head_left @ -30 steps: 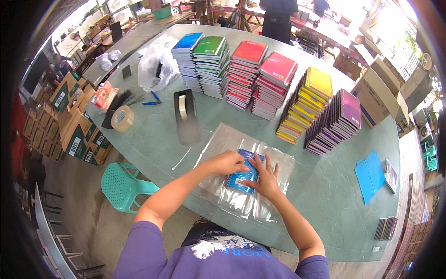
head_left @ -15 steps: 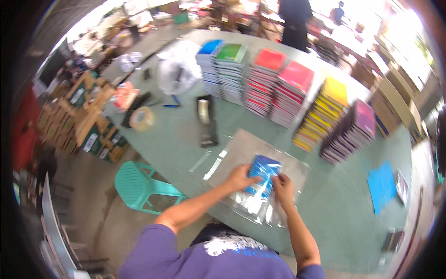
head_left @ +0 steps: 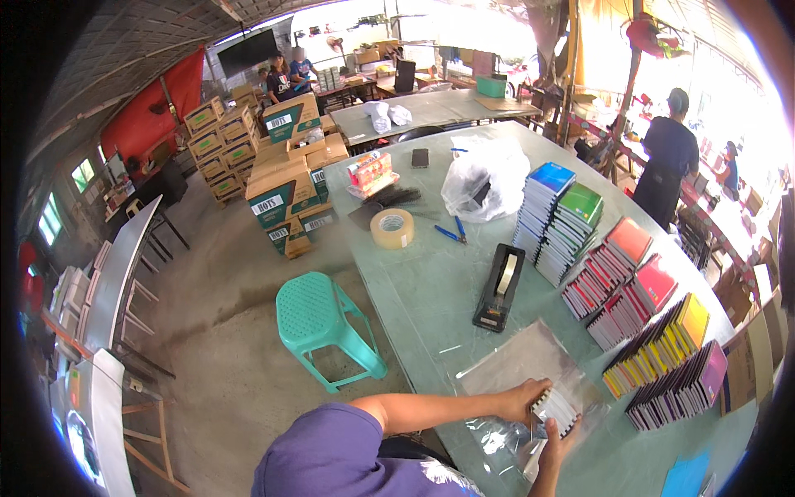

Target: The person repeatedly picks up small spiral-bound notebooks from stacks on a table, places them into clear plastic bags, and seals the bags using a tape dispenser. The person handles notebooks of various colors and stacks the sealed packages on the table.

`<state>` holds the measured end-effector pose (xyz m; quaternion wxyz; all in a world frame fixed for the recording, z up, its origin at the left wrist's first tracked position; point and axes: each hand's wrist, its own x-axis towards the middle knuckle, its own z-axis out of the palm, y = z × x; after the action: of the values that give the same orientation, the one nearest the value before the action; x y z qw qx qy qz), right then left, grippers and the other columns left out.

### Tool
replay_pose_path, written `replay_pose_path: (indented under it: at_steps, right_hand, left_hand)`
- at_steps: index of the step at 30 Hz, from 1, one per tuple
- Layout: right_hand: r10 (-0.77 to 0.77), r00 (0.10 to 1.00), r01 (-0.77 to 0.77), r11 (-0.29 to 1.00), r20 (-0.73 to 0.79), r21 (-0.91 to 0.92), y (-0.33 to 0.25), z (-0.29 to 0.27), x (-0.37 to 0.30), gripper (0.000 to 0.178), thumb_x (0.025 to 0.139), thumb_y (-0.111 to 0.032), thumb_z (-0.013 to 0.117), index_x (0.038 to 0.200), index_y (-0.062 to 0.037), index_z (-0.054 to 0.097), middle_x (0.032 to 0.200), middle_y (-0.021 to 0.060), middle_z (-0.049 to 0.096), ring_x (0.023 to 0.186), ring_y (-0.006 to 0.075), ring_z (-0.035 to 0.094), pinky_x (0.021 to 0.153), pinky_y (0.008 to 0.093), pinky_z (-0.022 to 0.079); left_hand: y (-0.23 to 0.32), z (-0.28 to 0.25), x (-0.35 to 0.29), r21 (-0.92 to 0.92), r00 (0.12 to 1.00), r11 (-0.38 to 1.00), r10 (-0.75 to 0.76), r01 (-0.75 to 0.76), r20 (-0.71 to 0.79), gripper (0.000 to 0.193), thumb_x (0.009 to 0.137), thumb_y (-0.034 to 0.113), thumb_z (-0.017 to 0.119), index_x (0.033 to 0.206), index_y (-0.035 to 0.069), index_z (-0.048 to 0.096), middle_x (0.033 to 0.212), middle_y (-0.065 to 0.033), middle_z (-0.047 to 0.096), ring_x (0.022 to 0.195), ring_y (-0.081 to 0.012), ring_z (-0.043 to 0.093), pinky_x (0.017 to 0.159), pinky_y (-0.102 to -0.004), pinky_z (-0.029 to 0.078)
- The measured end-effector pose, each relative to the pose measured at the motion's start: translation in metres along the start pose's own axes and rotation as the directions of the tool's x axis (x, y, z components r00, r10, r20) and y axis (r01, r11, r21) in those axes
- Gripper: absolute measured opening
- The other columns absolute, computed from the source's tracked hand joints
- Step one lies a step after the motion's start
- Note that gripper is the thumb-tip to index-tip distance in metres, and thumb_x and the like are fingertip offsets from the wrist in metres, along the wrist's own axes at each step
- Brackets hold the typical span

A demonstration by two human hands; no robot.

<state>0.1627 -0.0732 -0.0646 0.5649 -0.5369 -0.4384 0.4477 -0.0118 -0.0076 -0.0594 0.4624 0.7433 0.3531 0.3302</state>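
Note:
Both my hands grip a small bundle of spiral notebooks (head_left: pixel 559 408), turned so its white page edges and dark bindings face up. My left hand (head_left: pixel 523 399) closes round its left end. My right hand (head_left: pixel 563 441) holds the near right side, thumb against the edge. Beneath lies a clear plastic sheet (head_left: pixel 517 356) on the green table (head_left: pixel 414 290). To the right stand stacks of notebooks: blue (head_left: pixel 546 195), green (head_left: pixel 575 219), red (head_left: pixel 609 261), pink (head_left: pixel 633 302), yellow (head_left: pixel 662 344) and purple (head_left: pixel 683 385).
Farther along the table are a black tape dispenser (head_left: pixel 499 290), blue cutters (head_left: pixel 453 234), a tape roll (head_left: pixel 392 229) and a white plastic bag (head_left: pixel 480 178). A green stool (head_left: pixel 323 311) stands at the left edge. Cartons (head_left: pixel 286 195) are piled beyond; people work in the background.
My view has swung left, bringing the floor and cartons into sight. The bundle, which showed a blue cover under shiny plastic, is now tipped edge-up in my hands.

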Motion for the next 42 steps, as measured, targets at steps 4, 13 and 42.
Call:
replay_pose_path:
  at_steps: [4, 13, 42]
  right_hand:
    - [0.013, 0.997, -0.006, 0.995, -0.075, 0.103, 0.007, 0.006, 0.002, 0.089, 0.072, -0.021, 0.075, 0.139, 0.0029, 0.021, 0.131, 0.0205, 0.038, 0.119, 0.0298, 0.042, 0.102, 0.039, 0.031]
    - [-0.343, 0.939, 0.341, 0.921, 0.025, -0.19, 0.0, -0.011, -0.009, 0.085, 0.068, -0.039, 0.077, 0.13, 0.0006, 0.034, 0.122, 0.0142, 0.045, 0.115, 0.0288, 0.044, 0.099, 0.0399, 0.033]
    - [-0.595, 0.694, 0.654, 0.286, 0.405, -0.7, -0.052, 0.009, -0.02, 0.028, 0.074, -0.012, 0.065, 0.101, -0.0136, 0.064, 0.114, 0.007, 0.058, 0.114, 0.0251, 0.051, 0.102, 0.0448, 0.031]
  left_hand:
    - [-0.015, 0.007, 0.002, 0.118, 0.996, 0.99, 0.08, -0.074, -0.047, 0.099, 0.054, 0.014, 0.081, 0.133, -0.003, 0.023, 0.117, -0.0216, 0.045, 0.111, -0.0385, 0.041, 0.095, -0.0425, 0.036]
    - [0.022, -0.014, -0.006, 0.271, 0.966, 0.938, 0.246, -0.217, -0.078, 0.106, 0.052, 0.014, 0.082, 0.139, 0.009, 0.023, 0.128, -0.0148, 0.04, 0.12, -0.0335, 0.037, 0.1, -0.046, 0.03]
    - [0.153, -0.058, 0.065, 0.586, 0.603, 0.15, 0.127, -0.797, 0.788, 0.01, 0.069, 0.019, 0.066, 0.076, 0.013, 0.069, 0.118, -0.0049, 0.053, 0.125, -0.0264, 0.036, 0.105, -0.0523, 0.023]
